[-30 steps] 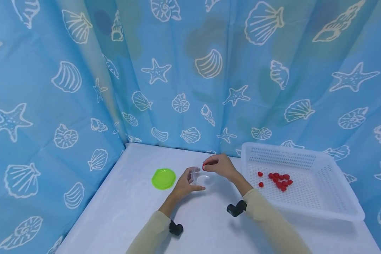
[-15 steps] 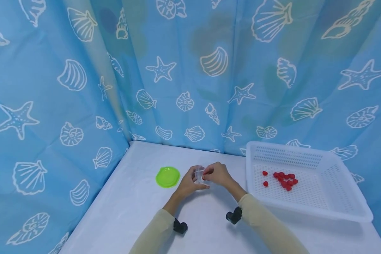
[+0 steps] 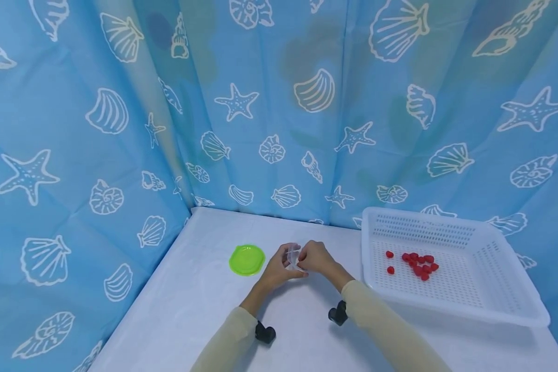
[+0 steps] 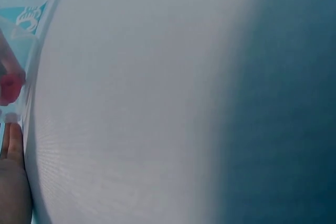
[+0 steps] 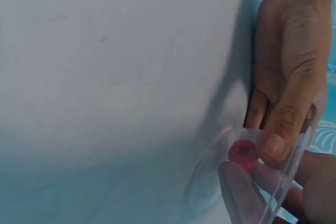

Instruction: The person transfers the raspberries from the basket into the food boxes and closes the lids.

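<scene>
A small, rounded red berry-like piece [image 5: 243,154], hollow at its end, is pinched by the fingertips of the right hand [image 3: 317,257] inside a clear, thin-walled plastic cup [image 3: 292,254]. If it clings to a fingertip when the pinch is loosened, it could be dragged out again; it could also be knocked loose against the rim, since the mouth is crowded by those fingers. No other red piece can be made out in the cup.

The cup is gripped by the left hand [image 3: 276,268], thumb on one side and fingers curved round the other. It looks tilted, with its mouth turned toward the right hand, so anything released near the rim might be rolled out. If the thumb is pressed too hard, the thin wall could be bent and the hold lost.

At nine o'clock from the cup, a bright green, round, shallow lid [image 3: 247,260] is laid on the white-covered table [image 3: 176,310]; it could be nudged by a swing of the left hand. At three o'clock, more red pieces [image 3: 417,269] are contained in a white, perforated plastic basket [image 3: 451,287], whose raised wall might be bumped by a low reach, scattering them.
</scene>
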Motion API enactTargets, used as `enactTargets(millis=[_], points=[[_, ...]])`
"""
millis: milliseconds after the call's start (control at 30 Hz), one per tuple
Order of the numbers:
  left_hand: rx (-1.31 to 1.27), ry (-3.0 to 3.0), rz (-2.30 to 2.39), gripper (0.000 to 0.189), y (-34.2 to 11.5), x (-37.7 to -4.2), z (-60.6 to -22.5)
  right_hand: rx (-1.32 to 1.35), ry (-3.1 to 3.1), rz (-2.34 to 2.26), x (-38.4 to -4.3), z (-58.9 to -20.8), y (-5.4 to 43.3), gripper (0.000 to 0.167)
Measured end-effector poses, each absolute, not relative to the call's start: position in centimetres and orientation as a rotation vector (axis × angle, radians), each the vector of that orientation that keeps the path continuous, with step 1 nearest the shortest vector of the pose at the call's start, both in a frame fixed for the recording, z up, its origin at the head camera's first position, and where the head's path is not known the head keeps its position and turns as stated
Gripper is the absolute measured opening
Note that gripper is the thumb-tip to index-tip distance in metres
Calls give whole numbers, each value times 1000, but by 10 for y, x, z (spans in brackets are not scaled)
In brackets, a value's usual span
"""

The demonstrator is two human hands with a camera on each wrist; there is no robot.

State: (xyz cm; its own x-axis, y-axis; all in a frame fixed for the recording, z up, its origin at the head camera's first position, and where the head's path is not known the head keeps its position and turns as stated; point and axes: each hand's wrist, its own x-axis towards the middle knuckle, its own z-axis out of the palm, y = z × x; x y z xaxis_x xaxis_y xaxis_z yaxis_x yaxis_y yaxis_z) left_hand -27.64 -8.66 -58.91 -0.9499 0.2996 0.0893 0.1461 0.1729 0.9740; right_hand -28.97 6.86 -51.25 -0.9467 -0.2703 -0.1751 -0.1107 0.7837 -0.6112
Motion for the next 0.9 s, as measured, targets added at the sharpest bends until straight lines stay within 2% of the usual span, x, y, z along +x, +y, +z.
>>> enactTargets(millis=[533,733,900], points=[[432,2300,1890,79,-86,-277,-589,-337,2740,-913,-289,-511,68,6],[350,2346,1837,82,-84,-276,-589,-380,2794,-1009,-292,-470,92,13],[350,2364,1836,84,-85,-277,-589,-365,2874,-1060,-299,-428,144,23]])
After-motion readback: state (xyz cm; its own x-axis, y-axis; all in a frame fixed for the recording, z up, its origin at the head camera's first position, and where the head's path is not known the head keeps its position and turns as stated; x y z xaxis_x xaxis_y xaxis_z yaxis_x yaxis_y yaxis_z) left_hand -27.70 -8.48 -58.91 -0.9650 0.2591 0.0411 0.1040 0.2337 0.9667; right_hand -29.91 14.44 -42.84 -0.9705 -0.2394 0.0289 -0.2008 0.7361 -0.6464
